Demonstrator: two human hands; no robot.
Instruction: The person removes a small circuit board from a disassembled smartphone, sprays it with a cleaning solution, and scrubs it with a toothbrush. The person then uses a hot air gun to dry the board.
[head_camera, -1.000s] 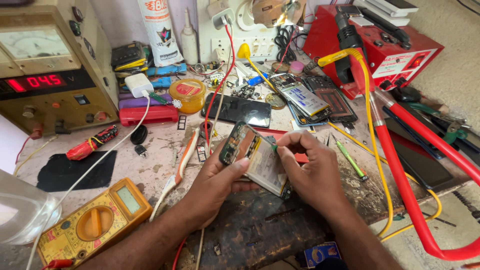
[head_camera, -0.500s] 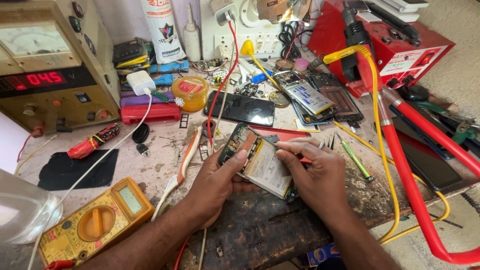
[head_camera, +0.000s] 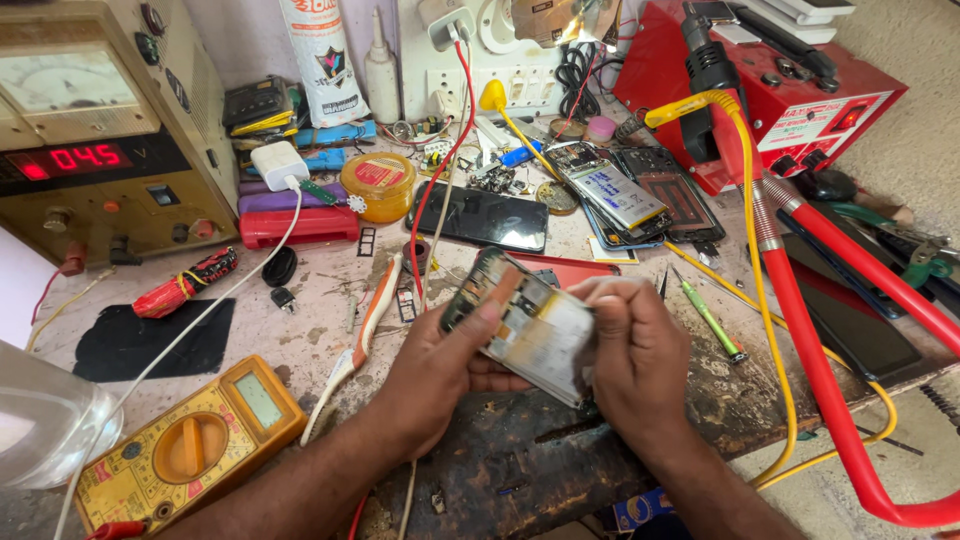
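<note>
An opened phone (head_camera: 520, 322) with its back off, showing a pale battery and circuit parts, is tilted above the scorched wooden bench (head_camera: 480, 460). My left hand (head_camera: 440, 365) grips its near left side, thumb across the upper part. My right hand (head_camera: 630, 350) is closed over its right edge, fingers curled onto the battery. Whether a small tool is in the right hand is hidden.
A yellow multimeter (head_camera: 190, 450) lies front left; a power supply with red digits (head_camera: 90, 150) stands far left. A dark phone (head_camera: 480, 215), opened phones (head_camera: 620, 195) and a green screwdriver (head_camera: 708, 318) lie behind. A red hot-air station (head_camera: 790, 90) with its red hose (head_camera: 840, 400) is on the right.
My right hand has slid left onto the phone's right edge and battery. The phone has tilted more upright between both hands.
</note>
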